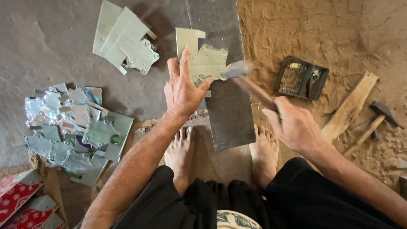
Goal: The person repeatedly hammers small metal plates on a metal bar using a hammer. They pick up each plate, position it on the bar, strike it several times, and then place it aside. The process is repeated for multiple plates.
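Floor [51,38] of grey concrete takes up the left of my view, with sandy dirt [339,29] to the right. Across the middle lies a long dark steel slab [229,118], running away from me between my bare feet [180,152].

To my left sits a heap [72,131] of shiny cut tin pieces. Farther off, beside the slab's far end, is a smaller stack [125,40] of pale tin pieces. On the dirt to the right lie a plank [349,108], a spare hammer [373,123] and a dark box [302,78].

My left hand [183,87] lies flat and open, fingers spread, pressing a scalloped tin piece [207,63] down on the slab. My right hand [292,125] has its grip closed around the wooden handle of a hammer [248,82], whose blurred head is at the tin piece's right edge, just beside my left thumb. I cannot tell whether the head touches the tin.
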A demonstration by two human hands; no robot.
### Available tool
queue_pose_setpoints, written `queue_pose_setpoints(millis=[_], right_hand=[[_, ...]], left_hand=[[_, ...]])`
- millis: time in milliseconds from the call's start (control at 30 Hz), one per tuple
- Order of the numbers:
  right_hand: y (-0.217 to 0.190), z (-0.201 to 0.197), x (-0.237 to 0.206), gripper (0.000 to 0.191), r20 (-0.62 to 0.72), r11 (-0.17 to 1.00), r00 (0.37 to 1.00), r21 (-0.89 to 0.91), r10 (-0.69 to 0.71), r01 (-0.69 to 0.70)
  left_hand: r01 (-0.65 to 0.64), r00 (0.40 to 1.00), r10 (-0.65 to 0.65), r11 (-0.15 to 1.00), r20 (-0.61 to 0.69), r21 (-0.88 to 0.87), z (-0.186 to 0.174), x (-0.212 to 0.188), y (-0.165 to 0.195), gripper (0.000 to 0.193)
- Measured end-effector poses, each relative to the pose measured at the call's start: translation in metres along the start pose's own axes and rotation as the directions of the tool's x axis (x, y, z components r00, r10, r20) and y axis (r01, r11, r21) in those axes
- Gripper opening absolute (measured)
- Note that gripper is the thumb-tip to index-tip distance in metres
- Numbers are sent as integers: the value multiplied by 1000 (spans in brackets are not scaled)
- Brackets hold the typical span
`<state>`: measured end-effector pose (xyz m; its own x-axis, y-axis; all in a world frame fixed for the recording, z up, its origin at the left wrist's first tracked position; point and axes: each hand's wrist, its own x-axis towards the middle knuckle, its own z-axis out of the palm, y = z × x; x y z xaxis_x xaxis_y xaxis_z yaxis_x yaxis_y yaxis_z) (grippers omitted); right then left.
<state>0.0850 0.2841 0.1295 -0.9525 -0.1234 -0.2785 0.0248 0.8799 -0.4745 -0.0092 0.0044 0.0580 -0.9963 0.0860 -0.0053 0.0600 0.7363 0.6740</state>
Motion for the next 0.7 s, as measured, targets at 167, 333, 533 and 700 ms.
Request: queue_pose_setpoints(millis=[167,333,533,700], right_hand=[[-11,-9,-1,27,-74,999,997,30,-22,24],[-14,-7,0,26,91,982,983,80,161,-168],[-1,-3,-1,32,-69,999,997,-8,-41,40],[16,-5,-2,30,203,746,979,653,-12,-127]], left_hand=[[-40,998,41,999,-43,32,0,0,1,105],[-55,996,57,998,-61,42,2,-1,0,105],[-11,1000,13,997,-25,77,1,0,1,104],[-17,999,19,998,-33,62,2,0,1,103]])
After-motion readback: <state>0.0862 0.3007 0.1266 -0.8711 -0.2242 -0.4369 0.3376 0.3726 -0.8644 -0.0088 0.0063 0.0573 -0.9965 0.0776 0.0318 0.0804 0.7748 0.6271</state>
